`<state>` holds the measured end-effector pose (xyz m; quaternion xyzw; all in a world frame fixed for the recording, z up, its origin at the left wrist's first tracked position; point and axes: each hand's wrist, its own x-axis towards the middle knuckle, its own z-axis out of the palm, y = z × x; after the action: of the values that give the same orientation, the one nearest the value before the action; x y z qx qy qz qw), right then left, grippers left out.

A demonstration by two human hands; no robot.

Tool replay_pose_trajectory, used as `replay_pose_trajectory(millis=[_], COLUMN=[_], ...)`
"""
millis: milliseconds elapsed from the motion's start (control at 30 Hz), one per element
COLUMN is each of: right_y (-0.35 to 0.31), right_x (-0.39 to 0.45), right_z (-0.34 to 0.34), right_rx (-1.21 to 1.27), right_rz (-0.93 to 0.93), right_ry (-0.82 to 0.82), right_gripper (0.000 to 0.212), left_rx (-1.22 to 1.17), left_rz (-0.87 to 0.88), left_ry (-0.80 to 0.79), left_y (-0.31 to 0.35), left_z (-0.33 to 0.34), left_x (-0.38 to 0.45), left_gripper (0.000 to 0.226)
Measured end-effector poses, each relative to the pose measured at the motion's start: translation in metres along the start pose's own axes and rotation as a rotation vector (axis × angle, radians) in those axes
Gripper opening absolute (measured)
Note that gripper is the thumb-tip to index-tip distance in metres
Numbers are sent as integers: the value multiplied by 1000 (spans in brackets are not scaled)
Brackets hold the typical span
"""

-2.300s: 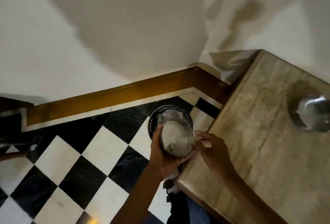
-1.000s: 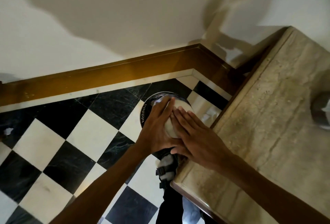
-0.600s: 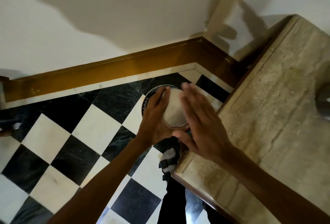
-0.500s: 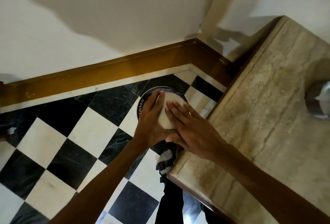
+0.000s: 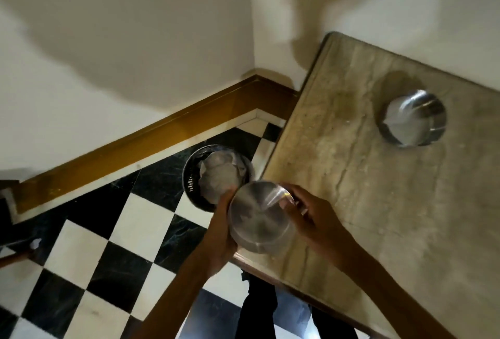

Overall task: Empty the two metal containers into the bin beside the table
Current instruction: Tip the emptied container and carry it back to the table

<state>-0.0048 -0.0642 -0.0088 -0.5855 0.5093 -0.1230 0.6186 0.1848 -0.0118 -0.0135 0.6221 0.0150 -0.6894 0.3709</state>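
Note:
A round metal container hangs over the near left corner of the marble table, its mouth facing me and its inside bare. My left hand grips its left side and my right hand grips its right rim. Just beyond it on the floor stands the black perforated bin, filled with crumpled white paper. A second metal container stands on the table at the far right with white paper inside.
The black and white checkered floor spreads to the left. A brown skirting board runs along the cream wall behind the bin. My dark trousers and feet show below the table's edge.
The container was held mouth down over the bin with my right hand flat on its base. It is now turned up, pulled back toward the table, and empty.

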Motion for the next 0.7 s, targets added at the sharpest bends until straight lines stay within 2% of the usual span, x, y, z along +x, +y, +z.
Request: replay_pose_trajectory(millis=[67,133,167,233,400,533,700], right_y=[20,47,62,89,133,143,145], right_x=[-28,-50,-63,-84,-110,-110,-83], right_z=[-23,-41,-54,-78,-135,-177,-214], right_rx=[49,85,113,185,260,181,219], right_rz=[67,144,188,280,417,430,479], right_ry=[68,134,170,252,475,611,749], right_gripper=[33,31,31,35,43,38,26], left_rx=[32,134,200,271,358,494,517], left_rz=[-1,-60,-89,-96,100,330,408], left_ry=[119,219,238,236,151,152,190], left_y=[-15,-33,-42,-60,-100,-115,-101], left_z=[34,63,85,124,203,256,315], left_x=[0,6,6,4,14,36,63], left_gripper=[42,54,57,46,17,19,13])
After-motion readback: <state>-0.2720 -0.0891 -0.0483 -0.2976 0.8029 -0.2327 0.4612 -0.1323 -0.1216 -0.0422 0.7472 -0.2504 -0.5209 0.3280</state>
